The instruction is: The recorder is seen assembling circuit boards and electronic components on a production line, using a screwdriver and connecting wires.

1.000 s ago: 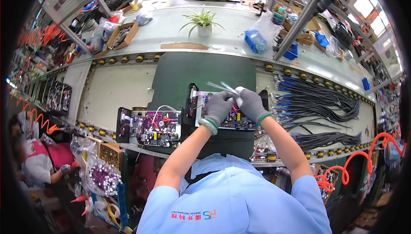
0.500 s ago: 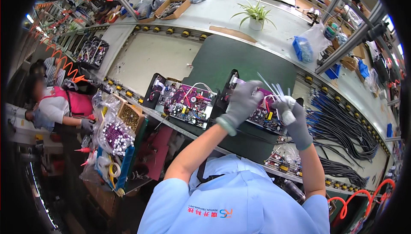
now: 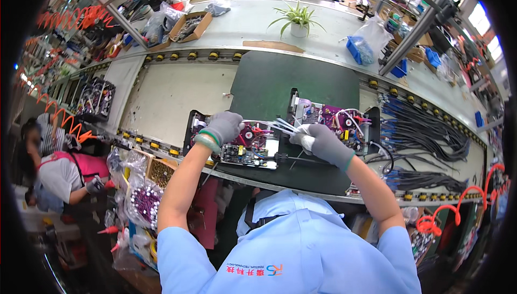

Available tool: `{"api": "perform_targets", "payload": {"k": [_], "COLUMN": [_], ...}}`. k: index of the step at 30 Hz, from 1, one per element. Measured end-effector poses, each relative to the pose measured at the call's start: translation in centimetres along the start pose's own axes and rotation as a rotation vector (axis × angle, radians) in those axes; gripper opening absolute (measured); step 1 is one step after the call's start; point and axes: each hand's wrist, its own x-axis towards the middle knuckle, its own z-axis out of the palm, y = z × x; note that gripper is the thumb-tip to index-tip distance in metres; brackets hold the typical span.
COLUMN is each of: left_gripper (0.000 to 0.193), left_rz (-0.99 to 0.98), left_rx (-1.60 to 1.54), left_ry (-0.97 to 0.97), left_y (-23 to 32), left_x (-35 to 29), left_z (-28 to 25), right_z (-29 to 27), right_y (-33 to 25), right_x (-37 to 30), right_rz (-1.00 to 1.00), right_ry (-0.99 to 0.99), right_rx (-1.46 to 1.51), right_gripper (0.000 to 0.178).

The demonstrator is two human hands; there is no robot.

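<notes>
My right hand (image 3: pixel 327 144), in a grey glove, is closed around a bundle of white cable ties (image 3: pixel 284 126); their ends fan out toward the left. It hovers between two open electronics units, at the front left of the right unit (image 3: pixel 344 120). My left hand (image 3: pixel 225 127), also gloved in grey, reaches over the left unit (image 3: pixel 245 151), fingers curled in at its back edge. What its fingers grip, if anything, is hidden. Both units show purple circuit boards with red and white wires and black end panels.
Both units stand on a dark green mat (image 3: pixel 296 73) on the workbench. Black cables (image 3: pixel 425 127) lie in bundles at the right. A potted plant (image 3: pixel 298 19) and a blue bin (image 3: pixel 359 49) stand beyond the roller rail. Another person (image 3: pixel 67 173) works at far left.
Both hands have moved left from the right unit, the left hand now at the left unit. The cable ties stay in my right hand. The view has shifted somewhat.
</notes>
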Motion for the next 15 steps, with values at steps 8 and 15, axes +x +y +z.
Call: {"api": "perform_targets", "payload": {"k": [8, 15], "left_gripper": [0.028, 0.032], "left_rz": [0.141, 0.141], "left_rx": [-0.996, -1.216], "left_ry": [-0.061, -0.055], "left_y": [-3.5, -3.3], "left_x": [-1.0, -0.9], "left_z": [2.8, 3.0], "right_z": [5.1, 10.1], "right_y": [-5.3, -4.6], "right_x": [3.5, 4.5], "right_rz": [0.304, 0.402], "right_ry": [-0.135, 0.03], "right_rx": [0.028, 0.243], "right_gripper": [0.019, 0.02]}}
